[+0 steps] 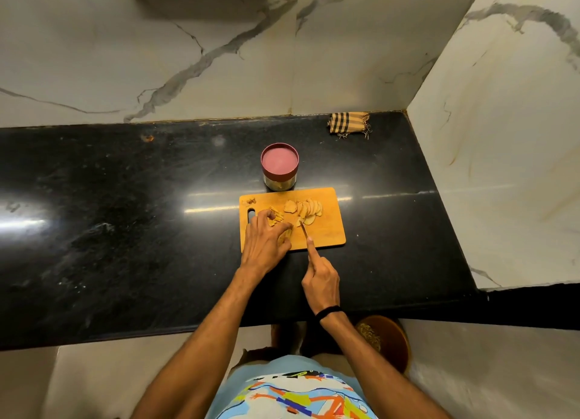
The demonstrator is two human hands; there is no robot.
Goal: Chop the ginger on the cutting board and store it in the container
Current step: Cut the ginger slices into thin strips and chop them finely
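Observation:
A wooden cutting board (326, 233) lies on the black counter. Ginger slices (306, 209) are fanned out on its far half, and thin ginger strips (276, 215) lie near its left side. My left hand (265, 239) rests on the board with curled fingers pinning a stack of ginger pieces. My right hand (320, 277) grips a knife (303, 228), index finger stretched along the spine; the blade tip sits on the board just right of my left fingers. Behind the board stands a glass container (279, 167) with a maroon lid on.
The black granite counter (125, 214) runs left, with marble walls behind and on the right. A striped folded cloth (349, 124) lies at the back right. A round brown bin (387, 340) stands on the floor below the counter edge.

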